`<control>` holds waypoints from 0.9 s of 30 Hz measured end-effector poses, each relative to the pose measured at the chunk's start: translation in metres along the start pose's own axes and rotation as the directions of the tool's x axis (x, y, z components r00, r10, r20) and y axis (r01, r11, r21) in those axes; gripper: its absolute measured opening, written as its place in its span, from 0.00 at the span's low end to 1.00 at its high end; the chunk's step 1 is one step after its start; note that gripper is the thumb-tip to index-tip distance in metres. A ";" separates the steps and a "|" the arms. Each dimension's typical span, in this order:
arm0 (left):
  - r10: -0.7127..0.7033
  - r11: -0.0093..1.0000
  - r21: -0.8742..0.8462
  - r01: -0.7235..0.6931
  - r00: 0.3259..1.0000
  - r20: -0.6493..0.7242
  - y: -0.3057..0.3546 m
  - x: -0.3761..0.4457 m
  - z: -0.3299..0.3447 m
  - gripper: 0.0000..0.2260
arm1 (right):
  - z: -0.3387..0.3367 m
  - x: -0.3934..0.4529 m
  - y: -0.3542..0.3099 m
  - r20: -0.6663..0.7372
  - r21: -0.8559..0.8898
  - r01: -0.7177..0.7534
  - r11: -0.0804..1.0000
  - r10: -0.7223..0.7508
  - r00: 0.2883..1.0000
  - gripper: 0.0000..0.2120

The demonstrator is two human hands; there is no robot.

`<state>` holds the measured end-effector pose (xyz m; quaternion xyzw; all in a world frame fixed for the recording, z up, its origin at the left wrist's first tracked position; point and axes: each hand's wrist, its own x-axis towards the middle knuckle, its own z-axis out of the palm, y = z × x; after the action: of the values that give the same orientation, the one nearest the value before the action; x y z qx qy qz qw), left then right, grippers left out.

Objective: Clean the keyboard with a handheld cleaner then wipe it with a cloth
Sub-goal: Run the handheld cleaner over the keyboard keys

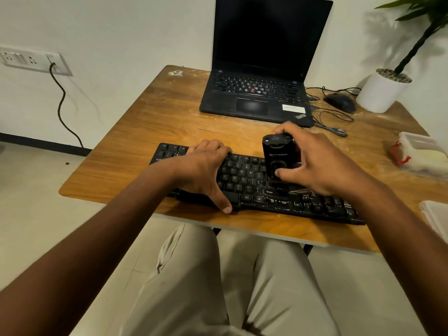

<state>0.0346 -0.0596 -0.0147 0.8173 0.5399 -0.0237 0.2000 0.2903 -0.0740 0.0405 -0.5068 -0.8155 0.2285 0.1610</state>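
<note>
Black keyboard point(254, 183), black handheld cleaner point(278, 155) upright

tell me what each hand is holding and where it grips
Right hand grips the black handheld cleaner round its body. Left hand steadies the keyboard.

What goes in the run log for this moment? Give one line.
phase: cleaning | right hand: grips handheld cleaner over keyboard | left hand: rests on keyboard, steadying | cloth: not seen

table point(155, 122): scuffed wood grain | keyboard point(254, 187): matt black plastic | handheld cleaner point(278, 154): glossy black plastic
</note>
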 end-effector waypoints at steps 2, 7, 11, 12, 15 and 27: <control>-0.002 1.000 -0.001 0.002 1.000 0.003 0.000 0.000 -0.001 0.61 | 0.009 0.005 -0.008 -0.064 0.107 0.032 0.994 -0.025 0.998 0.29; -0.006 1.000 -0.003 0.006 1.000 0.017 0.001 -0.001 -0.001 0.61 | 0.041 0.013 -0.014 -0.090 0.281 0.057 0.958 -0.033 0.995 0.29; -0.005 1.000 -0.004 0.005 1.000 0.019 0.001 0.001 -0.001 0.61 | 0.020 -0.002 0.004 -0.025 0.103 0.010 0.995 -0.007 1.000 0.30; -0.003 1.000 -0.004 0.003 1.000 0.019 0.000 0.002 -0.001 0.61 | 0.013 -0.006 0.009 -0.003 0.055 -0.008 0.998 0.008 1.000 0.31; 0.004 1.000 -0.008 -0.003 1.000 0.013 0.000 0.001 -0.001 0.60 | -0.001 -0.011 0.017 -0.003 0.001 -0.036 0.999 0.036 0.999 0.31; -0.012 1.000 -0.006 0.012 1.000 0.021 0.001 0.001 -0.002 0.61 | 0.013 -0.008 0.007 0.003 0.113 -0.022 0.993 0.022 1.000 0.30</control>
<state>0.0355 -0.0579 -0.0133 0.8131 0.5428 -0.0317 0.2079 0.2927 -0.0807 0.0251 -0.5056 -0.7958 0.2765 0.1860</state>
